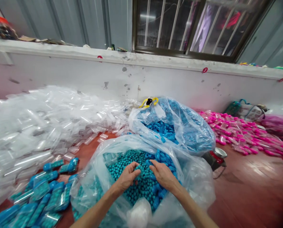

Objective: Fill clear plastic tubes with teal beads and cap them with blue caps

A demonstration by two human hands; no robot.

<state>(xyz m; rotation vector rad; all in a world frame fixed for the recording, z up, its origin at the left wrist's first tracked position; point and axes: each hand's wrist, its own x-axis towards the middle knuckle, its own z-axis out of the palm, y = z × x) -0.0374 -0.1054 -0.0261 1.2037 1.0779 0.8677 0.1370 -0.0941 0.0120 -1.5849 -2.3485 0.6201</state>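
Observation:
My left hand (128,175) is closed over teal beads (125,158) in an open clear plastic bag (98,155). Something small with teal showing is at its fingertips; the fingers hide most of it. To its right, my right hand (164,175) pinches a blue plastic cap (149,162) between thumb and fingers. Loose blue plastic caps (164,156) lie in the right part of the same bag, beside the beads. The two hands are close but apart.
Clear plastic containers (60,114) are heaped at left, with filled teal-and-blue containers (41,190) in front. Behind stands another bag (193,126) of blue caps. Pink pieces (246,133) and a silver-lidded jar (218,155) are on the red floor (250,190) at right.

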